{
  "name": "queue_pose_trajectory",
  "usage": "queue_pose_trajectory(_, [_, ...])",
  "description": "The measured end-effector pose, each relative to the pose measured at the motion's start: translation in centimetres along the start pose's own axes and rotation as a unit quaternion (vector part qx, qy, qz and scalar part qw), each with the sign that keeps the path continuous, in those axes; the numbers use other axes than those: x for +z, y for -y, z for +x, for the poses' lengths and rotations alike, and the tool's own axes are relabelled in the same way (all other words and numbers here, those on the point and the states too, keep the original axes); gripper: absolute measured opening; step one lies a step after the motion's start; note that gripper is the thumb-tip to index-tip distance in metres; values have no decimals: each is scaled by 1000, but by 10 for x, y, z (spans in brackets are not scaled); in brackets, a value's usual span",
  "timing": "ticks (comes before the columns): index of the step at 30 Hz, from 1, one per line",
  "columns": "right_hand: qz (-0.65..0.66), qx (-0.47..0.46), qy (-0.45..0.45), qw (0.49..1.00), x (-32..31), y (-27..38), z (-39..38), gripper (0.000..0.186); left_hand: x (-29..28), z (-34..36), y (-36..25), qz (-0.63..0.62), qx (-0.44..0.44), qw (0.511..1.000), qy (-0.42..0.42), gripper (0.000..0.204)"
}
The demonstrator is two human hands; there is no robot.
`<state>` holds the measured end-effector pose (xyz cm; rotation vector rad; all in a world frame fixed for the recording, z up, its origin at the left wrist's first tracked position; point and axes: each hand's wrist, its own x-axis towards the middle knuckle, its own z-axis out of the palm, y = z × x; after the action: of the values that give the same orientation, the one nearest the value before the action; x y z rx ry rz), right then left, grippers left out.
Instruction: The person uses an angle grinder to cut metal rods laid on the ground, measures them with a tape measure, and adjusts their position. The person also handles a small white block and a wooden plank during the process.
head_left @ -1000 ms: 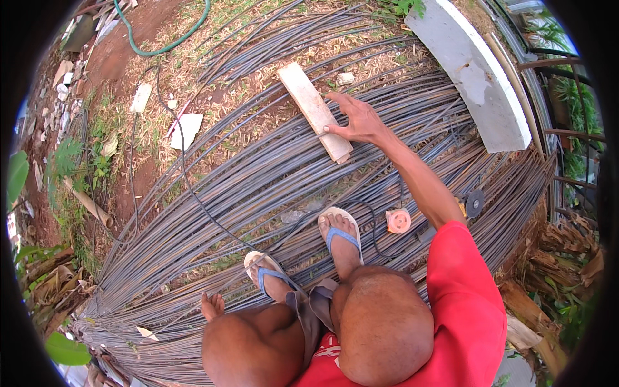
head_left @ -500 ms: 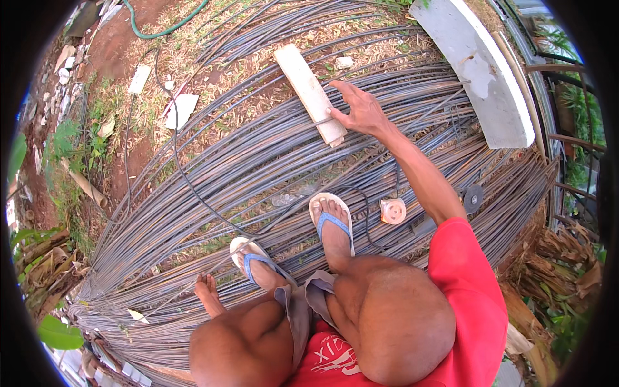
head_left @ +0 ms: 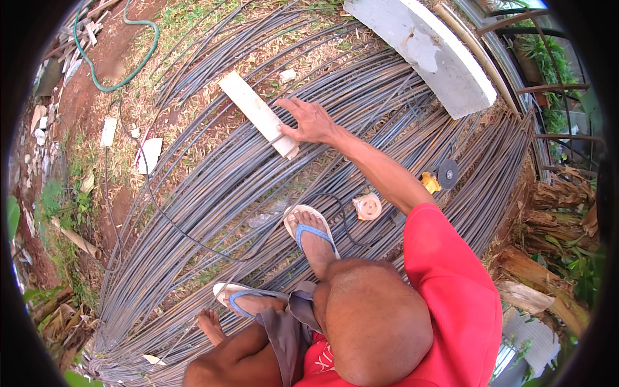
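Observation:
My right hand (head_left: pixel 307 122) reaches over a pale, flat wooden board (head_left: pixel 255 111), fingers stretched and apart. Its thumb rests by the board's right edge, where a thin steel rod crosses. The board lies across a wide spread of long steel bars (head_left: pixel 213 187). Low on the left, mostly hidden behind my left leg, is what looks like my left hand (head_left: pixel 210 324); its visible fingers are bent and close together over the bars, and what they hold is hidden. My feet, in blue-strapped flip-flops (head_left: pixel 316 233), stand on the bars.
A round pinkish socket reel or outlet (head_left: pixel 367 206) with a black cable lies right of my foot. Beyond it is a yellow angle grinder (head_left: pixel 431 182) with a dark disc. A grey-white concrete slab (head_left: pixel 425 55) stands far right. A green hose (head_left: pixel 97 74) curls far left.
The view has shifted, so the scene sits further left and the yellow part of the grinder shows. My right hand stays beside the board with its fingers apart.

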<state>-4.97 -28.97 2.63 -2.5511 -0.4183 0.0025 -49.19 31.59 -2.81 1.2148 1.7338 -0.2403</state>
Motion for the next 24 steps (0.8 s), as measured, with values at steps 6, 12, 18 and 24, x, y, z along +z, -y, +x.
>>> queue_pose_trajectory(6, [7, 11, 32, 999, -3, 7, 5, 65, -8, 7, -63, 249, 97, 963, 35, 44])
queue_pose_trajectory(12, [-4, 10, -43, 999, -13, -22, -9, 58, 43, -74, -201, 399, 358, 841, 72, 54])
queue_pose_trajectory(18, [-58, 0, -84, 995, -23, -28, -18, 46, 208, -216, -288, 312, 617, 699, 184, 28])
queue_pose_trajectory(24, [-37, 20, -166, 985, -31, 11, -45, 35, 309, -222, -253, 349, 773, 481, 222, 25])
